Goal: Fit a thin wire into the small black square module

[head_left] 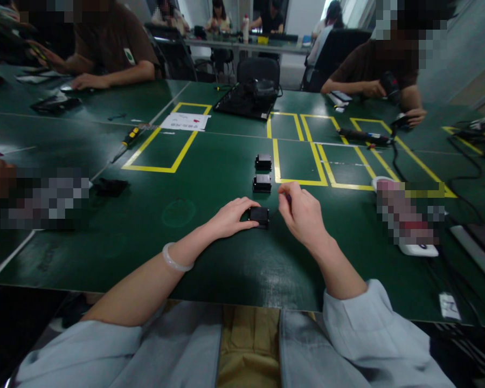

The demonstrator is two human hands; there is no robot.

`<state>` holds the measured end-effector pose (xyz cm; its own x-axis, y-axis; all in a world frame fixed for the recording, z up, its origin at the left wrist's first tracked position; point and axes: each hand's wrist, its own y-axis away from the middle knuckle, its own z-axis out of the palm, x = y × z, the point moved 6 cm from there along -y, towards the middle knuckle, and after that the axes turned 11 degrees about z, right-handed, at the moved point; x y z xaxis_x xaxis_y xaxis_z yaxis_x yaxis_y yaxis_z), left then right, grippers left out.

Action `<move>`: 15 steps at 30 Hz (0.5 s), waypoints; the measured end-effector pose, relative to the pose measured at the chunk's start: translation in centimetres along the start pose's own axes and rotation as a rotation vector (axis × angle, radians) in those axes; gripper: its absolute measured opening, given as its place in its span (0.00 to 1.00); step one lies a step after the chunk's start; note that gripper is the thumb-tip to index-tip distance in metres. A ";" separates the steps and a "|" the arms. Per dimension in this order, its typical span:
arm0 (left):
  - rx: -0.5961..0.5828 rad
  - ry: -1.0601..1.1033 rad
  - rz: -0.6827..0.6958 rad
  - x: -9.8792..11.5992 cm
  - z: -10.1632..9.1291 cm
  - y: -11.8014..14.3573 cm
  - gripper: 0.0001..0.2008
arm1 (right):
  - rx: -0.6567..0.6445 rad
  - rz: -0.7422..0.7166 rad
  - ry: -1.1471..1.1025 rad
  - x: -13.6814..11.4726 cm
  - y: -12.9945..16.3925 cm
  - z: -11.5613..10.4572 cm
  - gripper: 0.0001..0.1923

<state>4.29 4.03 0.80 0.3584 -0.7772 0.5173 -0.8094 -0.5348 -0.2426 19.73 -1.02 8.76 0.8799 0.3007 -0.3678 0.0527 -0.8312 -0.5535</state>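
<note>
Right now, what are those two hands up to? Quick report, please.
Left hand resting on small black box. Right hand beside it, fingers pinched, content unclear. Two more black boxes lined up behind.

Dark green matte table mat (210,161) marked with bright yellow rectangular tape outlines (164,144) and thin white lines. Three small black rectangular blocks (262,183), glossy and plain; a pale translucent white bangle (174,260) on the left wrist, light grey-blue sleeves (372,323). Yellow-and-black handled screwdriver (130,136), white paper sheet with red print (185,122).
</note>
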 end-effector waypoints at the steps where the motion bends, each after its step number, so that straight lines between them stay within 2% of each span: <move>1: 0.002 0.001 0.002 0.0 0.0 0.0 0.19 | -0.004 0.003 -0.009 0.0 0.0 0.0 0.08; 9: -0.006 -0.010 -0.002 -0.1 0.1 0.0 0.19 | -0.014 0.018 -0.021 0.2 0.0 -0.1 0.10; 15: -0.004 -0.010 0.000 0.0 0.0 0.0 0.19 | -0.001 -0.001 -0.003 0.0 0.1 0.1 0.07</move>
<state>4.31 4.08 0.76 0.3631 -0.7805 0.5088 -0.8114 -0.5333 -0.2390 19.73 -1.04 8.65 0.8785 0.3030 -0.3693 0.0543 -0.8314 -0.5530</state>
